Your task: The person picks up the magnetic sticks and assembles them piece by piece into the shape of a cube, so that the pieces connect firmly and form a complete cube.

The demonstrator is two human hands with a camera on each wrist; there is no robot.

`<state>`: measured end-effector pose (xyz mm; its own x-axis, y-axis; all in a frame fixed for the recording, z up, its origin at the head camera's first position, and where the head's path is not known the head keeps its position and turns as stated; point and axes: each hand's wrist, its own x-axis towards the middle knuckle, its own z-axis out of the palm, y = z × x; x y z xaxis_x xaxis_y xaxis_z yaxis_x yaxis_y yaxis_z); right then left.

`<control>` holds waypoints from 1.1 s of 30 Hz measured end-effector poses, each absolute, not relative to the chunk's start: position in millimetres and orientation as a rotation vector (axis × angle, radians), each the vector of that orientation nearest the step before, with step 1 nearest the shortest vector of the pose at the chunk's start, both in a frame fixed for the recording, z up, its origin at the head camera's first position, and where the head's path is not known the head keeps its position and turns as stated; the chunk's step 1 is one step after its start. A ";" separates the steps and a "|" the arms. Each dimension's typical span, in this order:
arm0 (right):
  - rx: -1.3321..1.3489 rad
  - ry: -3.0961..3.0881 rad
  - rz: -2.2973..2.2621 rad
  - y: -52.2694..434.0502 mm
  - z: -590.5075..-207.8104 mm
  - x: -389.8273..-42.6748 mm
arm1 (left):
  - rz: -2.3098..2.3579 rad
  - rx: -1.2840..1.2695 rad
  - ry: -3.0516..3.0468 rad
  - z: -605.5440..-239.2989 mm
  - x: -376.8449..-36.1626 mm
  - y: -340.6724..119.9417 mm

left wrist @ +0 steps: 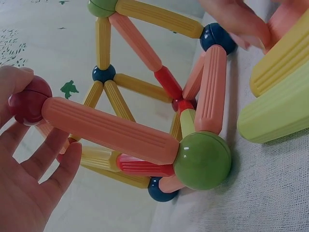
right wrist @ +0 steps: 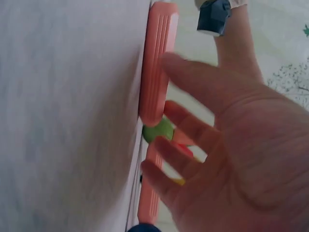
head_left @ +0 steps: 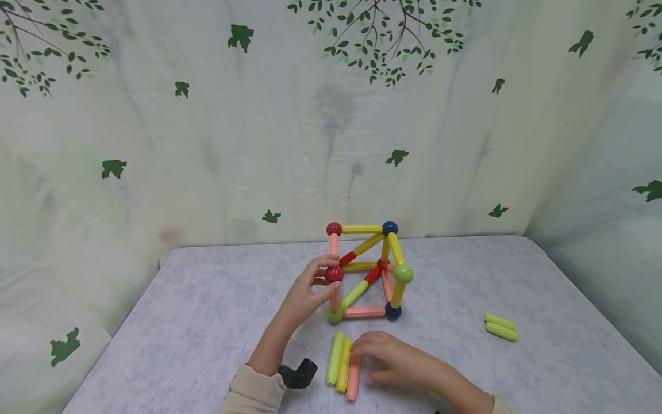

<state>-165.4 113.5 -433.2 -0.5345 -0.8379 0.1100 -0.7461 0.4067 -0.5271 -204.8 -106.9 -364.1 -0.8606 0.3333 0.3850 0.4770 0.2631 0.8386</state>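
A frame of coloured rods and balls (head_left: 368, 270) stands mid-table. My left hand (head_left: 326, 277) pinches its red ball (head_left: 334, 274) at the near left upper corner. In the left wrist view the thumb and fingers (left wrist: 58, 169) wrap that red ball (left wrist: 28, 104), from which a pink rod (left wrist: 111, 130) runs to a green ball (left wrist: 203, 159). My right hand (head_left: 364, 349) lies with relaxed fingers over three loose rods in front of the frame: a green one (head_left: 335, 357), a yellow one (head_left: 343, 357) and a pink one (head_left: 354, 378). The right wrist view shows its spread fingers (right wrist: 193, 125) beside the pink rod (right wrist: 157, 63).
Two yellow-green rods (head_left: 500, 326) lie together on the right of the grey table (head_left: 207, 322). A curtain printed with leaves (head_left: 207, 144) closes off the back and sides. A black wrist mount (head_left: 299, 372) sits on my left forearm.
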 end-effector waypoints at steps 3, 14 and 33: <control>-1.521 2.548 -0.667 111.9 -436.6 -164.3 | -1.668 -0.780 -2.384 -363.7 -204.4 -106.5; -1.447 2.669 -0.777 118.3 -400.4 -168.7 | -1.683 -0.764 -2.393 -363.9 -203.3 -105.3; -1.377 3.221 -0.928 133.3 -368.5 -216.3 | -1.653 -0.793 -2.368 -365.5 -202.9 -106.4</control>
